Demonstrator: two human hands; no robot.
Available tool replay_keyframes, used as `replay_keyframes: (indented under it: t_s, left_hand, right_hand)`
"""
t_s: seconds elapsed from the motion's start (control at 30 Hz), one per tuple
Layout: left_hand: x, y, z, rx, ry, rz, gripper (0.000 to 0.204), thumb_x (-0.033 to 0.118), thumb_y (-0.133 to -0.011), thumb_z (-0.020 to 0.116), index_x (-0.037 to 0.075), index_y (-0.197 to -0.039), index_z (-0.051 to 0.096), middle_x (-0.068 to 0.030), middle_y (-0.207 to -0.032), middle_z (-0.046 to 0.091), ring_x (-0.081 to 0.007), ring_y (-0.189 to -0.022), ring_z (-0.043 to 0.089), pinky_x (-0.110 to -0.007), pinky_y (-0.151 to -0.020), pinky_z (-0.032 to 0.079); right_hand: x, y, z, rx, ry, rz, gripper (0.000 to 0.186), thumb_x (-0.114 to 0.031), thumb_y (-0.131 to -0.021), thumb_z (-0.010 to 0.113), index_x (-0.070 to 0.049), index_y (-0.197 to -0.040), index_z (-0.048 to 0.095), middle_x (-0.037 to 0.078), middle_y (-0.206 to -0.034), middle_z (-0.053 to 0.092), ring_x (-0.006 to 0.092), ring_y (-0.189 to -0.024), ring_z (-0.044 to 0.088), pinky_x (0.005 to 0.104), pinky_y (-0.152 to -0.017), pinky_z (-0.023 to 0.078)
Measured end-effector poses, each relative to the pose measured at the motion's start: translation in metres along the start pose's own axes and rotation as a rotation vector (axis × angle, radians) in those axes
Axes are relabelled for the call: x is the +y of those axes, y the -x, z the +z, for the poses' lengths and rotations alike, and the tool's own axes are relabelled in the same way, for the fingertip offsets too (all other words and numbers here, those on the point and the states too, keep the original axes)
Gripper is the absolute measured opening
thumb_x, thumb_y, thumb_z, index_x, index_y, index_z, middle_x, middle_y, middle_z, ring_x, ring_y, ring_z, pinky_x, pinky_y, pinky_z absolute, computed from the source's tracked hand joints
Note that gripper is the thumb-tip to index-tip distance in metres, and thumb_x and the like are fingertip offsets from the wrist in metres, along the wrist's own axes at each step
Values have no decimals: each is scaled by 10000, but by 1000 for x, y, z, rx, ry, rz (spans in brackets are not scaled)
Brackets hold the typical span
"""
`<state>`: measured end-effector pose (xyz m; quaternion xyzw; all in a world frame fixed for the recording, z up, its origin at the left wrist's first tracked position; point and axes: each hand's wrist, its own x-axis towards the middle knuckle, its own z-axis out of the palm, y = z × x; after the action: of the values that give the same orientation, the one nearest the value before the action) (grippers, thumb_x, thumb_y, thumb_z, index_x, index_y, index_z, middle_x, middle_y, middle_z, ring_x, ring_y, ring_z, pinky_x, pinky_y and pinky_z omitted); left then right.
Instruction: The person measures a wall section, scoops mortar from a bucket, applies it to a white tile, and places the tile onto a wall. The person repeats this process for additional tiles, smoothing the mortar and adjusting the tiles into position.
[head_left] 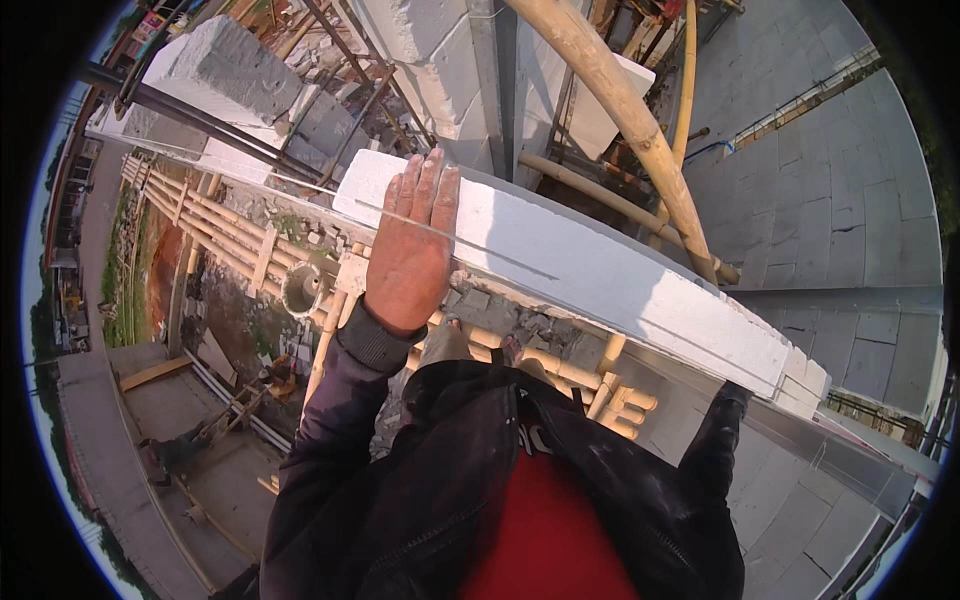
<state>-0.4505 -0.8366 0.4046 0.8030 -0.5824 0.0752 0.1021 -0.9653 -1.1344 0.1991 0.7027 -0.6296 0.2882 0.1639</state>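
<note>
A long white lightweight concrete block (560, 255) lies along the top of a narrow wall, crossing in front of me from upper left to lower right. My left hand (412, 240) rests on its left end, palm down, fingers straight and close together, with pale dust on them. A thin string (385, 211) runs along the block and passes by that hand. At the block's right end my right arm reaches up to its near side; the dark end of the sleeve or a glove (735, 392) touches there, and the fingers of that hand do not show.
Bamboo scaffold poles (220, 235) run below left, with a bucket (302, 288) among them. A thick bamboo pole (625, 110) slants beyond the block. Grey block walls (840, 210) stand at right. Metal tubes (200, 118) cross the upper left. Far below, a person (175, 455) is seen.
</note>
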Motion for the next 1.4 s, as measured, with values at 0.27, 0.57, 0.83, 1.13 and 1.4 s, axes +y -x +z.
replay_keyframes:
  t_s: [0.27, 0.57, 0.83, 1.13, 1.4]
  left_hand:
    - [-8, 125, 24, 231, 647, 24, 290, 109, -871, 566, 5, -1142, 578, -201, -1429, 442, -386, -1348, 412, -491, -1122, 349]
    - [-111, 285, 137, 111, 595, -560, 217, 132, -847, 652, -24, -980, 580, -187, -1177, 587, -368, -1017, 613, -431, -851, 517]
    - [-250, 380, 221, 229, 767, -1133, 200, 124, -868, 627, 11, -978, 503, -199, -968, 564, -412, -884, 594, -481, -767, 480]
    - [-267, 468, 394, 212, 843, -1672, 203, 95, -856, 605, 44, -1046, 555, -185, -1117, 554, -380, -1060, 543, -469, -915, 447]
    - [-257, 482, 431, -87, 872, -1737, 294, 133, -882, 566, 41, -1161, 543, -242, -1271, 523, -438, -1165, 497, -533, -1000, 389]
  right_hand:
    - [-164, 51, -32, -18, -578, -228, 280, -229, -829, 656, -10, -986, 578, 147, -935, 581, 288, -817, 564, 429, -730, 480]
    - [-359, 242, -8, -1325, -731, -336, 223, -170, -766, 697, -10, -856, 571, 109, -749, 604, 228, -622, 592, 386, -597, 505]
    - [-485, 334, 85, -1607, -259, -400, 201, -123, -715, 733, -19, -723, 561, 99, -619, 622, 186, -487, 605, 349, -512, 518]
    - [-745, 564, 140, -1658, -95, -1364, 316, -286, -797, 720, 14, -893, 703, 239, -826, 692, 389, -805, 690, 435, -743, 534]
    - [-1031, 852, 171, -1165, -456, -1791, 332, -305, -893, 646, -16, -1052, 687, 195, -1159, 600, 364, -1119, 562, 465, -983, 433]
